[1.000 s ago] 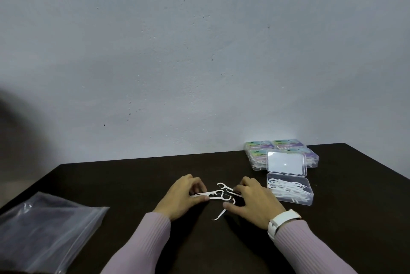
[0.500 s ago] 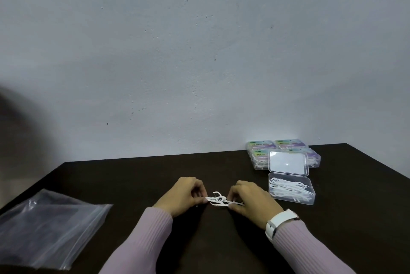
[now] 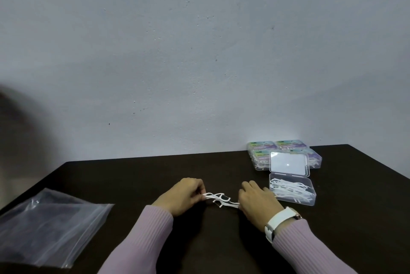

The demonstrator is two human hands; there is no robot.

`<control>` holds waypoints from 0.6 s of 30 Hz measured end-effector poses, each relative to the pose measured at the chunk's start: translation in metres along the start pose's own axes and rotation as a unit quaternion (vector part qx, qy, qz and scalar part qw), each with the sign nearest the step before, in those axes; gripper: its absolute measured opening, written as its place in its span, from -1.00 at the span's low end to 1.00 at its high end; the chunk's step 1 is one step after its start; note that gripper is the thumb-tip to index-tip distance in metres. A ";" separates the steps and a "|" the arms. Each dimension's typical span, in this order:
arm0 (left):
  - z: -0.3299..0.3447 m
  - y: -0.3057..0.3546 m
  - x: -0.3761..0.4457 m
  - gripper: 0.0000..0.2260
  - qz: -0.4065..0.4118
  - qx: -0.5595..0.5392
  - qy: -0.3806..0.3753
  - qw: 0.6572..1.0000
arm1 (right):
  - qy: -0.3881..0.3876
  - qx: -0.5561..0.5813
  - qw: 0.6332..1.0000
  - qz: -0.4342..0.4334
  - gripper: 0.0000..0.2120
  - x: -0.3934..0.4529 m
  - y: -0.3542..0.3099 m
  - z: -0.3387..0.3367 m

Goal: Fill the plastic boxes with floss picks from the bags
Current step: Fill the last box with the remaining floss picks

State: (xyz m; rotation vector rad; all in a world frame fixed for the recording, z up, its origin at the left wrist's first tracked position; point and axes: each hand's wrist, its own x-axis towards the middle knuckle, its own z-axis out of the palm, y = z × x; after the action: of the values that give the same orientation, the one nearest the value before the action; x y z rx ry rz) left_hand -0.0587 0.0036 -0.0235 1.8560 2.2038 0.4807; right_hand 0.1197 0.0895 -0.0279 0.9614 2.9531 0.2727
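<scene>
A small bunch of white floss picks [image 3: 219,199] lies between my two hands at the middle of the dark table [image 3: 137,176]. My left hand [image 3: 182,197] pinches the bunch's left end with curled fingers. My right hand [image 3: 258,201] grips its right end, a white watch on the wrist. Just right of that hand stands an open clear plastic box [image 3: 310,193] holding several floss picks, its lid [image 3: 289,164] propped up behind it.
Behind the open box sits a group of closed, filled boxes with coloured labels [image 3: 261,151] near the wall. Flat clear zip bags [image 3: 48,225] lie at the table's front left corner. The table's right edge slopes down at far right.
The loose picks, spread on the table a second ago, have been drawn together into one bunch held between both hands. Both hands have closed in on it.
</scene>
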 end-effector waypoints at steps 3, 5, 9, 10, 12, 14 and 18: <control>-0.003 -0.002 -0.002 -0.97 0.005 -0.041 0.036 0.998 | 0.005 -0.009 1.000 -0.011 -0.68 -0.001 0.004 0.001; -0.004 -0.002 -0.003 -0.95 0.004 -0.081 0.071 0.994 | 0.019 -0.004 1.000 -0.012 -0.68 -0.002 0.009 0.003; -0.004 -0.002 -0.004 -0.97 -0.001 -0.142 0.144 0.979 | 0.031 0.033 0.999 -0.012 -0.72 -0.002 0.016 0.002; -0.003 -0.002 -0.004 -0.97 -0.003 -0.151 0.154 0.977 | 0.030 0.051 0.998 -0.012 -0.72 -0.002 0.018 0.001; -0.001 -0.002 -0.004 -0.97 -0.012 -0.162 0.170 0.972 | 0.028 0.106 0.994 -0.010 -0.76 -0.002 0.021 -0.003; 0.002 -0.001 -0.004 -0.96 -0.017 -0.171 0.188 0.967 | 0.037 0.162 0.986 -0.012 -0.86 -0.003 0.026 -0.005; 0.012 0.007 0.000 -0.95 -0.021 -0.157 0.235 0.959 | 0.049 0.221 0.974 0.007 -0.83 -0.007 0.041 -0.014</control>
State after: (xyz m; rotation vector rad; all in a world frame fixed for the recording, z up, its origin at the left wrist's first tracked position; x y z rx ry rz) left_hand -0.0477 0.0058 -0.0320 1.6452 2.2554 1.2952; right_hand 0.1483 0.1155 -0.0069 1.0271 3.1669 -0.3677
